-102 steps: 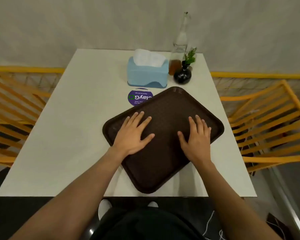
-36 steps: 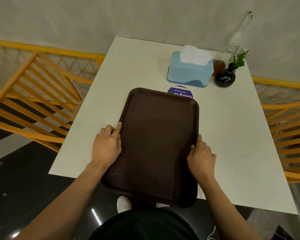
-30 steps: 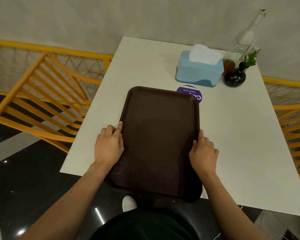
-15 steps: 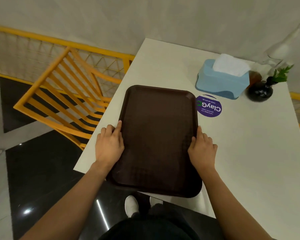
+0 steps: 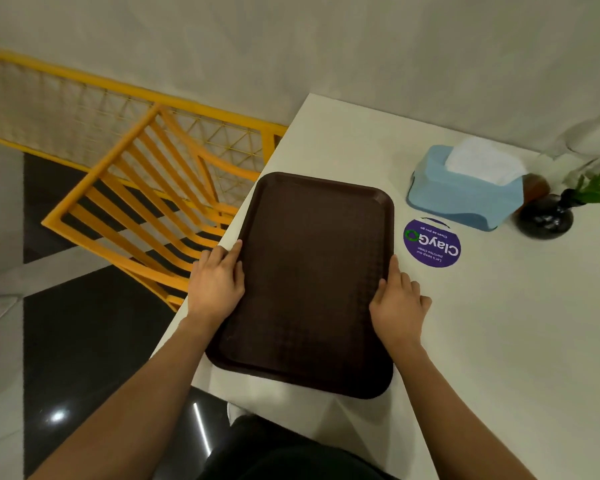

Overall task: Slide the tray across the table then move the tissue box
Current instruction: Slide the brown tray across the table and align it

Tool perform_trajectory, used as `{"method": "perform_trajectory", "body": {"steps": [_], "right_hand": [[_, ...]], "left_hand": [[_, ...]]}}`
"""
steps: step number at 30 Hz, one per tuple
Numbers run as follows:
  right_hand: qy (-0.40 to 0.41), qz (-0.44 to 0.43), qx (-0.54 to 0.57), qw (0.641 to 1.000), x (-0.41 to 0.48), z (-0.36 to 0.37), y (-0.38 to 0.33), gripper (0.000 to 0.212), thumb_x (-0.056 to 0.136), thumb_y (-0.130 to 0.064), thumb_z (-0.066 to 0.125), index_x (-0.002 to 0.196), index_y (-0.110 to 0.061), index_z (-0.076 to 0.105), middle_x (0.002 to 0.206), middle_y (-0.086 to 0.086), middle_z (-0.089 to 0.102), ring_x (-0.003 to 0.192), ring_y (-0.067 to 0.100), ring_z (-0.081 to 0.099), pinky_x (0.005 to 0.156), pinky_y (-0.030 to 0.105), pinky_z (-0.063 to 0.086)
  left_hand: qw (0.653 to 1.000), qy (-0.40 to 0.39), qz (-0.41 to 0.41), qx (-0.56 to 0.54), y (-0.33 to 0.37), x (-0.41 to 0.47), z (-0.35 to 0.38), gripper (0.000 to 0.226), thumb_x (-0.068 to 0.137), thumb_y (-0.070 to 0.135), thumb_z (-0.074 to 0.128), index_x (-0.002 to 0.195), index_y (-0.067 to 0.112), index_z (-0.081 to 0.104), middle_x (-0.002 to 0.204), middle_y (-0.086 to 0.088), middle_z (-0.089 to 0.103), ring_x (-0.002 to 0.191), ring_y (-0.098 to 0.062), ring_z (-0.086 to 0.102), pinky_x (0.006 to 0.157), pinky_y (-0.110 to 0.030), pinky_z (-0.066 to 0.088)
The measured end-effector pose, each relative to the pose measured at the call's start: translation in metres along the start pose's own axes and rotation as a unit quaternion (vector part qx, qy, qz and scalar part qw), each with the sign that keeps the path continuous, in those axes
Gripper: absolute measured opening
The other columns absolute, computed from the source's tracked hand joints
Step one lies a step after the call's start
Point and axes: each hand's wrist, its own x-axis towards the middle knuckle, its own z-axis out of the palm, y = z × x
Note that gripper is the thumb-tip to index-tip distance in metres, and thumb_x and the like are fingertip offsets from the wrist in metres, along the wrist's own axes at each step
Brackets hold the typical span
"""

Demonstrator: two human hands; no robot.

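A dark brown tray (image 5: 312,271) lies flat along the left edge of the white table (image 5: 499,341), its long side running away from me. My left hand (image 5: 219,285) grips the tray's left rim, thumb on top. My right hand (image 5: 397,303) grips the right rim the same way. A light blue tissue box (image 5: 465,197) with white tissue sticking out stands at the far right of the table, apart from the tray and both hands.
A round purple sticker (image 5: 432,242) lies between tray and tissue box. A black vase with a green sprig (image 5: 548,216) and a glass bottle (image 5: 589,140) stand right of the box. An orange slatted chair (image 5: 142,209) stands left of the table.
Both hands have slid the tray leftwards to the table's left edge; the purple sticker, once partly covered, is now fully exposed. The tissue box has stayed put.
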Motion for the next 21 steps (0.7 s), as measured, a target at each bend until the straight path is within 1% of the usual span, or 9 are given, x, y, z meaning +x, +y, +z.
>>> {"method": "perform_trajectory", "body": {"steps": [4, 8, 10, 13, 17, 19, 21], "right_hand": [[0.013, 0.023, -0.002, 1.0, 0.011, 0.0, -0.009, 0.054, 0.105, -0.031, 0.041, 0.156, -0.014, 0.03, 0.134, 0.012, 0.059, 0.119, 0.034, 0.056, 0.101, 0.055, 0.039], [0.026, 0.047, -0.01, 0.998, 0.013, 0.005, -0.023, 0.055, 0.105, -0.027, 0.043, 0.156, -0.014, 0.029, 0.124, 0.012, 0.063, 0.112, 0.034, 0.058, 0.096, 0.055, 0.041], [0.041, 0.048, -0.008, 0.998, 0.015, 0.007, -0.031, 0.054, 0.104, -0.025, 0.044, 0.155, -0.012, 0.031, 0.121, 0.013, 0.063, 0.109, 0.035, 0.058, 0.093, 0.056, 0.042], [0.049, 0.058, -0.01, 0.997, 0.025, 0.009, -0.041, 0.053, 0.104, -0.024, 0.043, 0.154, -0.011, 0.032, 0.121, 0.016, 0.063, 0.109, 0.037, 0.058, 0.091, 0.056, 0.042], [0.034, 0.07, 0.002, 0.997, 0.032, 0.007, -0.044, 0.053, 0.105, -0.027, 0.04, 0.155, -0.012, 0.031, 0.131, 0.018, 0.057, 0.118, 0.039, 0.052, 0.097, 0.058, 0.04], [0.041, 0.077, 0.012, 0.996, 0.03, 0.004, -0.042, 0.055, 0.105, -0.035, 0.042, 0.154, -0.013, 0.032, 0.138, 0.019, 0.051, 0.123, 0.04, 0.048, 0.099, 0.06, 0.039], [0.054, 0.073, 0.026, 0.996, 0.022, 0.0, -0.039, 0.061, 0.103, -0.045, 0.044, 0.154, -0.014, 0.031, 0.147, 0.017, 0.044, 0.129, 0.04, 0.044, 0.101, 0.06, 0.039]], "left_hand": [[1.0, -0.007, 0.024, -0.002, -0.001, 0.029, -0.001, 0.046, 0.102, 0.026, 0.049, 0.146, 0.013, 0.054, 0.106, -0.012, 0.063, 0.095, -0.029, 0.055, 0.082, -0.042, 0.048], [0.998, -0.016, 0.057, -0.011, -0.013, 0.051, 0.001, 0.046, 0.102, 0.026, 0.05, 0.146, 0.013, 0.053, 0.107, -0.011, 0.064, 0.098, -0.029, 0.055, 0.086, -0.041, 0.047], [0.998, -0.016, 0.058, -0.026, -0.019, 0.062, 0.002, 0.047, 0.101, 0.027, 0.05, 0.147, 0.013, 0.053, 0.108, -0.01, 0.063, 0.099, -0.028, 0.055, 0.088, -0.041, 0.047], [0.996, -0.02, 0.075, -0.04, -0.023, 0.083, 0.003, 0.048, 0.1, 0.025, 0.05, 0.147, 0.012, 0.052, 0.11, -0.011, 0.062, 0.101, -0.029, 0.055, 0.088, -0.042, 0.047], [0.993, -0.047, 0.093, -0.061, -0.025, 0.1, 0.005, 0.05, 0.1, 0.023, 0.049, 0.148, 0.01, 0.05, 0.125, -0.013, 0.062, 0.114, -0.031, 0.054, 0.096, -0.043, 0.045], [0.991, -0.062, 0.09, -0.081, -0.027, 0.101, 0.007, 0.054, 0.1, 0.028, 0.05, 0.151, 0.012, 0.046, 0.133, -0.011, 0.06, 0.121, -0.032, 0.053, 0.101, -0.044, 0.044], [0.987, -0.082, 0.095, -0.097, -0.03, 0.095, 0.008, 0.062, 0.1, 0.036, 0.05, 0.156, 0.016, 0.036, 0.145, -0.01, 0.053, 0.131, -0.032, 0.049, 0.107, -0.046, 0.041]]}}
